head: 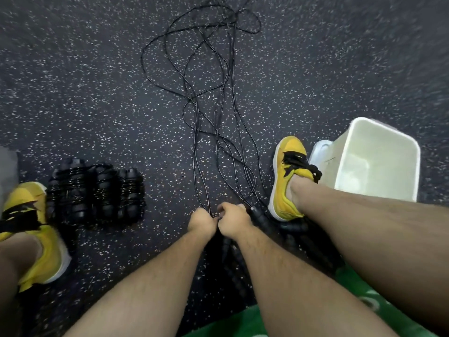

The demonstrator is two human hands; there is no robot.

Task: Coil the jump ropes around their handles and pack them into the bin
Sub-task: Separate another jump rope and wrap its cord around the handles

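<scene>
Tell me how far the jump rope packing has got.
Done: coiled ropes lie bundled beside the left shoe. In hand: left hand and right hand grip the near ends of the loose cords. Left: that tangle needs coiling, and the white bin looks empty, so nothing is packed.

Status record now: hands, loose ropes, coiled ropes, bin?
left hand: grips loose ropes at their near end
right hand: grips the same ropes, beside left hand
loose ropes: tangled, stretched forward across floor
coiled ropes: bundles on floor by left shoe, outside bin
bin: right of right shoe, no rope visible inside
</scene>
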